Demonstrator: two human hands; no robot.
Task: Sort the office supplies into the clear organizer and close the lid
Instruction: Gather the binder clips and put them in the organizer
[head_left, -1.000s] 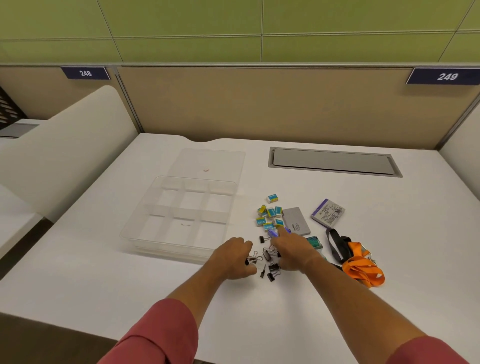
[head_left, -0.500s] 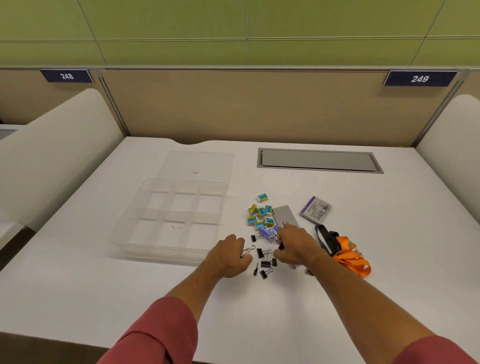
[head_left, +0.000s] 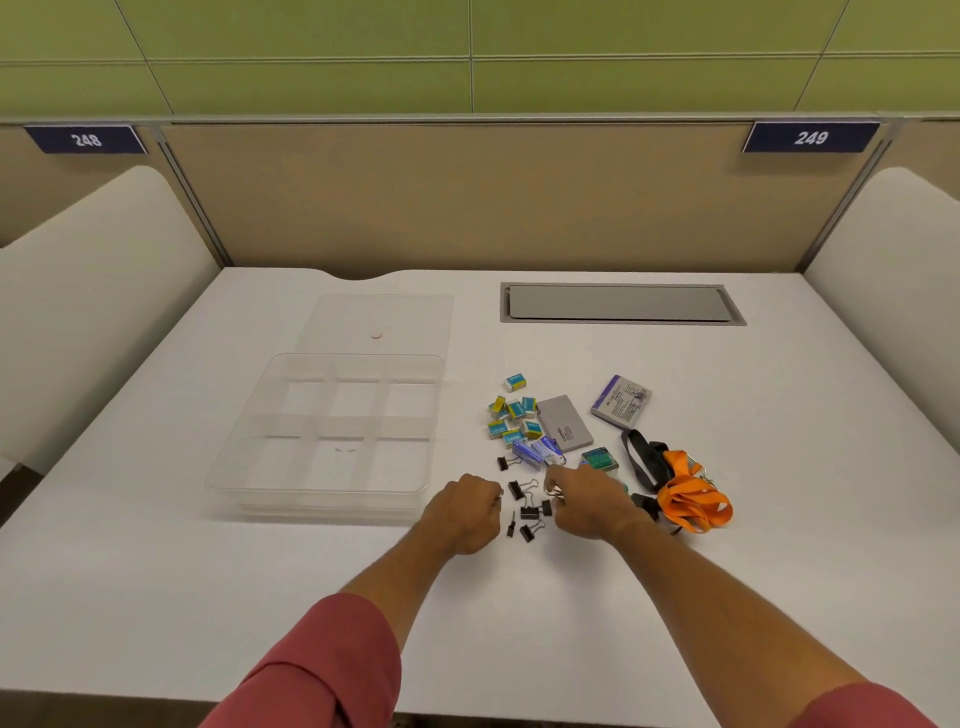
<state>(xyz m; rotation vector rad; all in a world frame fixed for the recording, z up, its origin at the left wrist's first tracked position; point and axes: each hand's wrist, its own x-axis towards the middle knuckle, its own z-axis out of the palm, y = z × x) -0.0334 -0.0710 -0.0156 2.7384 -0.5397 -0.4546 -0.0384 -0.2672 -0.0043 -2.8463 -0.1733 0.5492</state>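
While the organizer (head_left: 332, 423) lay long axis near-to-far, lid (head_left: 382, 322) beyond, the left hand (head_left: 462, 512) curled round clips (head_left: 527, 512); the right hand (head_left: 584, 501) pinched one.

Readable numbers on two partition signs.
White "248" on the dark blue sign (head_left: 85, 139) at far left, white "249" on the matching sign (head_left: 810, 137) at far right; print on the grey case (head_left: 564, 427) and purple-edged packet (head_left: 621, 401) too small to read.
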